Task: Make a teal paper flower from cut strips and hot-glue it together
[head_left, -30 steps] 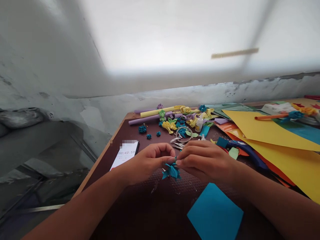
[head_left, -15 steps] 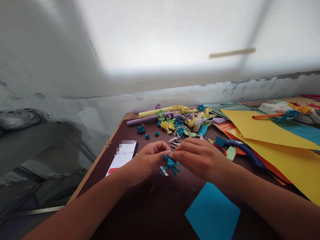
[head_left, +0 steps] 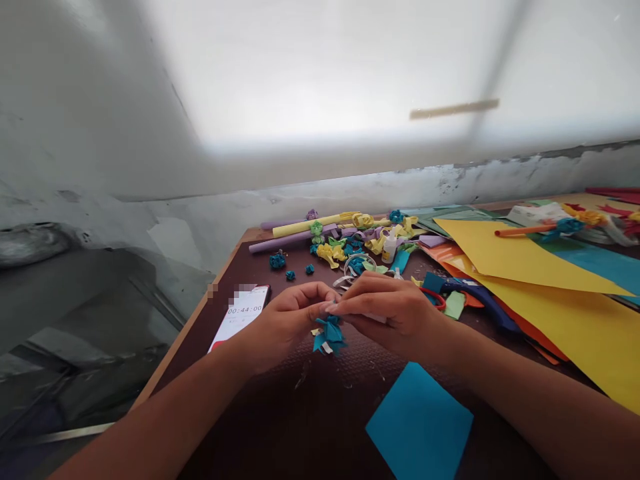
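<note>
Between the fingertips of both hands is a blue paper flower with pointed, splayed petals, held just above the dark table. My left hand pinches it from the left, thumb and index finger closed. From the right, my right hand is closed on its upper part, fingers pressed together; the exact grip point is hidden. Small white and pale yellow bits show at the petals. A flat blue paper sheet lies below my right forearm.
A phone with a running timer lies left. Behind are rolled paper tubes, blue paper balls, a glue bottle and yellow paper scraps. Blue-handled scissors and yellow sheets lie right. A wall stands behind.
The blue paper flower has turned in my fingers, its petals now hanging lower and more to the left. The whole view has shifted slightly. Both hands stay pinched together.
</note>
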Available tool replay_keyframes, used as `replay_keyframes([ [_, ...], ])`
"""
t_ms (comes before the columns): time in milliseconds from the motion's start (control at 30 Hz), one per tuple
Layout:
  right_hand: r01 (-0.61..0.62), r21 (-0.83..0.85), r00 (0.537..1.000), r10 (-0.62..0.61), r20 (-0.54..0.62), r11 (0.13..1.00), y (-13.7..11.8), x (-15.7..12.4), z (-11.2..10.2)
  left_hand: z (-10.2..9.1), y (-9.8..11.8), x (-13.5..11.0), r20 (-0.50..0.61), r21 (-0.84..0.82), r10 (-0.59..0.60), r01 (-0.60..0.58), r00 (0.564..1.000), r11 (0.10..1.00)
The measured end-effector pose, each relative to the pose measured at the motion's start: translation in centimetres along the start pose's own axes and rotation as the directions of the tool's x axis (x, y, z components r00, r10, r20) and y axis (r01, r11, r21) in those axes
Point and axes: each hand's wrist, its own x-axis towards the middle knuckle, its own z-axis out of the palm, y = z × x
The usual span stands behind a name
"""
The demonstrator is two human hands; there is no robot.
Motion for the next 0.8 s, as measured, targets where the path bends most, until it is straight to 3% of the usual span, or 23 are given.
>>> replay_keyframes([
  [100,-0.014,0.045,0.999,0.016,-0.032,0.999,-0.2,-0.2,0.4,0.3,0.0,-0.2,0.011,-0.016,-0.039,0.039,0.999,0.999],
  [200,-0.138,0.1,0.987,0.145,-0.065,0.985,-0.3,-0.3,0.8,0.5,0.1,-0.1,-0.01,0.024,-0.044,0.044,0.999,0.999],
  [333,-0.335,-0.026,0.931,0.327,-0.16,0.942,-0.2,-0.3,1.0,0.2,-0.2,0.2,-0.131,0.167,0.193,-0.17,0.972,0.971],
  [433,-0.483,-0.153,0.868,0.448,-0.215,0.862,0.0,-0.2,1.0,0.4,-0.9,0.1,-0.113,0.448,0.349,-0.265,0.93,0.854],
  [533,-0.576,-0.11,0.81,0.548,-0.211,0.81,0.0,-0.1,1.2,1.0,-1.6,-0.2,-0.127,0.703,0.471,-0.255,0.873,0.664],
  [633,-0.625,-0.027,0.771,0.61,-0.184,0.78,-0.1,0.0,1.6,1.5,-2.0,-0.3,-0.143,0.754,0.551,-0.27,0.822,0.599],
  [800,-0.668,0.035,0.732,0.665,-0.149,0.743,-0.2,0.0,2.0,1.5,-2.4,0.1,-0.127,0.781,0.538,-0.251,0.833,0.572],
])
